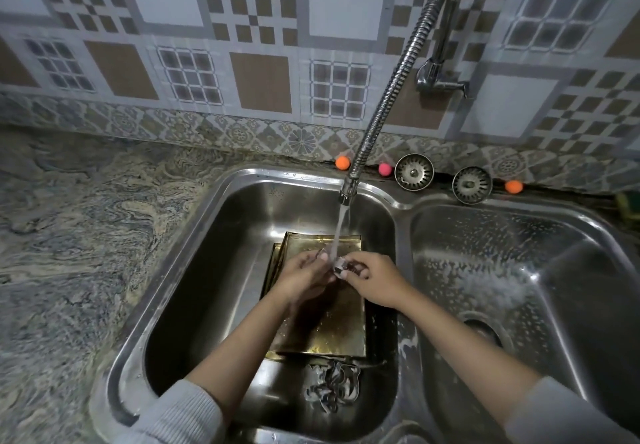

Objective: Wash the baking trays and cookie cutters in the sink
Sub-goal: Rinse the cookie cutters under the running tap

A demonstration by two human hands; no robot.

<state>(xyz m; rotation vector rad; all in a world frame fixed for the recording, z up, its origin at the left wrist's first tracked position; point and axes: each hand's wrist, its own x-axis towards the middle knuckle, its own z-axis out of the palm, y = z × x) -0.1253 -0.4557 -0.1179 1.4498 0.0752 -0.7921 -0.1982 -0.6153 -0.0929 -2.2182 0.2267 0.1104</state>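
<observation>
Left hand (304,272) and right hand (372,279) both pinch one cookie cutter (337,265) under the running tap (346,191), above two baking trays (329,322) in the left basin, while at 6 o'clock more cutters (332,386) wait, so washing seems midway

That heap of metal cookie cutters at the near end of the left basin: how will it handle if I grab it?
The heap of thin grey metal cookie cutters looks tangled, so lifting one may drag others along. They lie wet in the steel left sink basin, so are probably slippery. The thin open bands suggest they are light, and might bend under a hard squeeze.
</observation>
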